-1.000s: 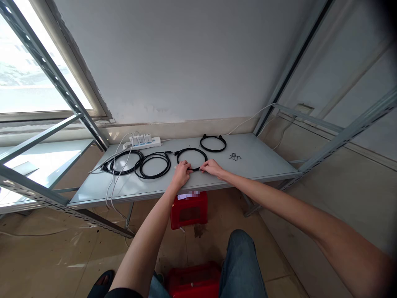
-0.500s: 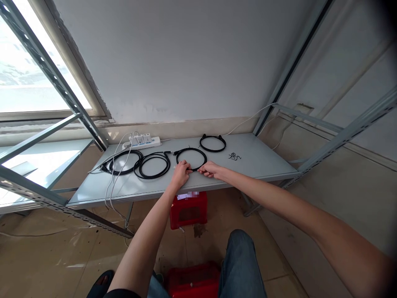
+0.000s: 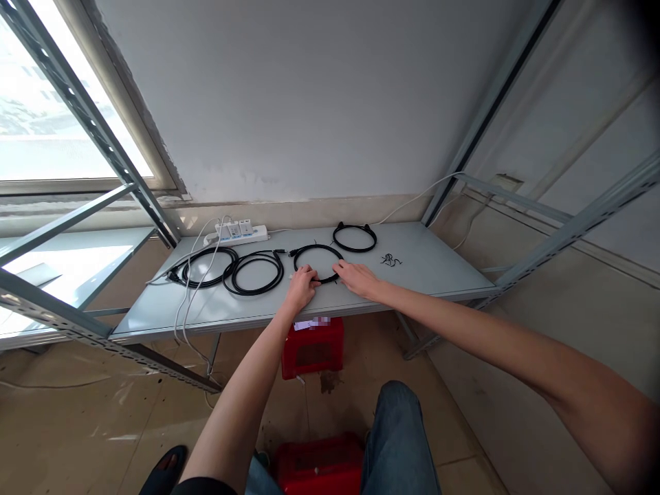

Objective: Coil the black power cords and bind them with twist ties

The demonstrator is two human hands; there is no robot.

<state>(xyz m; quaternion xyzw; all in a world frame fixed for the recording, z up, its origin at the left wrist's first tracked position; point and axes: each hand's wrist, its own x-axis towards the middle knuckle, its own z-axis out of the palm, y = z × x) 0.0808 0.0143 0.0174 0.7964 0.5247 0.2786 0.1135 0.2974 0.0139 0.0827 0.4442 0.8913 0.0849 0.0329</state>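
Note:
A coiled black cable (image 3: pixel 318 246) lies on the grey shelf in front of me, with its connector end at the left of the loop. My left hand (image 3: pixel 302 285) grips the near left side of this coil, fingers closed round it. On the loop's right side, my right hand (image 3: pixel 355 277) has its fingertips pressed together on the cable. Behind and to the right is another coiled black cable (image 3: pixel 355 249). A small pile of short black twist ties (image 3: pixel 391 260) rests to the right of my right hand.
Two larger black cable coils (image 3: pixel 258 294) (image 3: pixel 209 285) lie at the left. Behind them is a white power strip (image 3: pixel 242 237) with plugs; white cords hang over the front edge of the shelf (image 3: pixel 170 320). A red stool (image 3: pixel 313 350) stands below.
My right hand has shifted up and slightly right along the coil, turning from a curled fist to fingers reaching over the cable. The left hand stays almost in place.

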